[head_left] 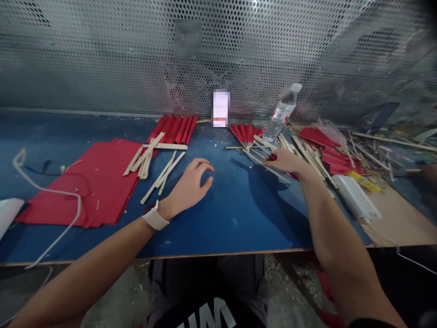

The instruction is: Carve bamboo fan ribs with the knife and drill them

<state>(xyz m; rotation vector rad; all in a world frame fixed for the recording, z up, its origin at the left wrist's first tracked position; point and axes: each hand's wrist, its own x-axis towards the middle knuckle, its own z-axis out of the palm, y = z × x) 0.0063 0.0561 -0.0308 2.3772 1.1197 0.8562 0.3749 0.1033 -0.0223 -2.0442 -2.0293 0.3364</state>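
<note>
My left hand (193, 182), with a white band on its wrist, hovers over or rests on the blue tabletop; its fingers are loosely curved, apart and hold nothing. Close by on its left lie a few loose wooden sticks (165, 175). My right hand (285, 161) reaches down among pale sticks at the right, fingers pressed together. Something small and dark shows at its fingertips, too hidden to name. Just beyond it lies a small pleated red fan (243, 134) with sticks gathered at its base.
A stack of red sheets (88, 182) lies left, with a white cord (77, 209) across it. Pleated red paper (174, 130) sits behind more sticks. At the back stand a phone (220, 108) and a tilted water bottle (282, 114). A white power strip (357, 196) lies right.
</note>
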